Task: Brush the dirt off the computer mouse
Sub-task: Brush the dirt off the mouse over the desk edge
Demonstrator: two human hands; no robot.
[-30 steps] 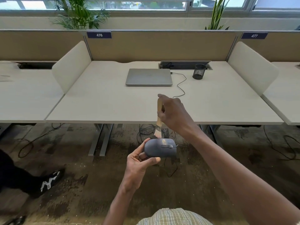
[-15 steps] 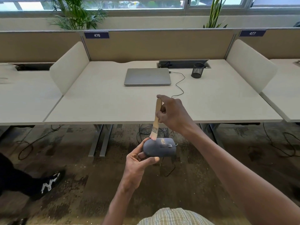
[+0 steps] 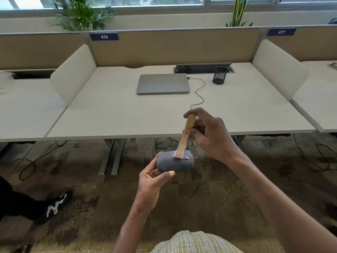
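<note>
Left hand (image 3: 152,181) grips the mouse (image 3: 174,161) — right hand (image 3: 209,132) pinches the brush (image 3: 186,136), bristles touching it; pen cup (image 3: 220,76) at one o'clock on the counter (image 3: 109,114), contents hidden.

The mouse (image 3: 175,162) looks matt grey plastic; the brush (image 3: 184,138) has a pale wooden handle and soft light bristles. The desk (image 3: 113,110) is smooth, matt off-white, the laptop (image 3: 162,83) brushed silver metal, the pen cup (image 3: 220,75) black mesh.

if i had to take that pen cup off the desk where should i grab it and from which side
Grip the black mesh pen cup round its upright side wall, coming from the front, the near desk edge. It stands upright with its mouth open upward, so a hand wraps the round wall easily. Behind it lies the open cable tray, and the laptop with its cable lies to its left, so the front seems the freest way in.
</note>
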